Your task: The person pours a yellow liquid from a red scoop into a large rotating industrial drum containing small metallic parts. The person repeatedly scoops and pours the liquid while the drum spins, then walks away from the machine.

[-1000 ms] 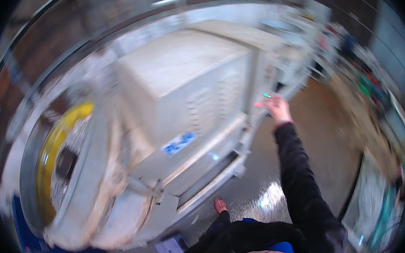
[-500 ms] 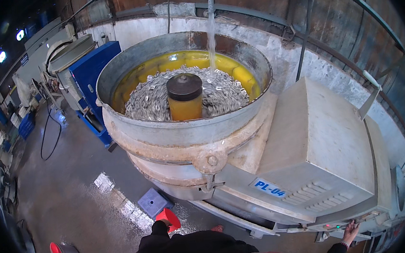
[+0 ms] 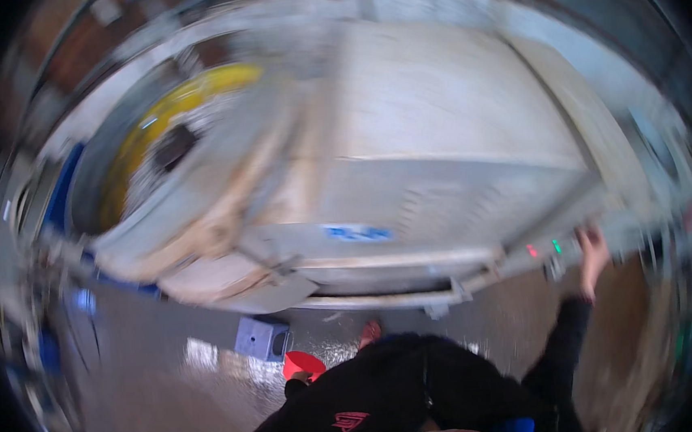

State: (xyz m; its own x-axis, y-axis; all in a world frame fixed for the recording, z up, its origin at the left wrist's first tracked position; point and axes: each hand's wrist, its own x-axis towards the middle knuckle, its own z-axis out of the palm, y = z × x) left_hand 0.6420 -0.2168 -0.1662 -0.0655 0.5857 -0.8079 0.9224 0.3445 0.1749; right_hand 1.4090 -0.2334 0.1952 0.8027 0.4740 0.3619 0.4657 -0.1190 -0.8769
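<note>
Red tub (image 3: 304,364) in L hand (image 3: 300,376), low, L of centre, just in front of the black jacket (image 3: 352,402). L fingers closed on its edge; exact grip too small to make out. R hand (image 3: 592,250) is far out on the R side, arm stretched, up at the panel (image 3: 520,261) on the machine's R end. Fingertips by the panel face, just R of the green light (image 3: 556,245); red light (image 3: 532,250) sits next to it, farther L. R hand blurred: can't tell if it touches or presses anything, nor how far the fingers are curled.

Pale housing (image 3: 451,102) fills the middle, w/ a blue-and-white label (image 3: 359,232) on its front, lower L. Round bowl (image 3: 101,138) at upper L, grey wall, tilted in view, yellow lining (image 3: 225,77) inside. Silvery bits (image 3: 141,179) lie in it, around a dark hub (image 3: 174,146); too blurred to count or tell shapes.

Blue-grey stool (image 3: 262,339) on wet floor (image 3: 165,401), just beyond the tub, slightly L, near machine's base. One foot (image 3: 370,333) shows R of the tub, btwn jacket & machine. Blue panel-like thing (image 3: 63,189) behind bowl, far L. Bkgd wall (image 3: 411,4) whitish, v. blurred.
</note>
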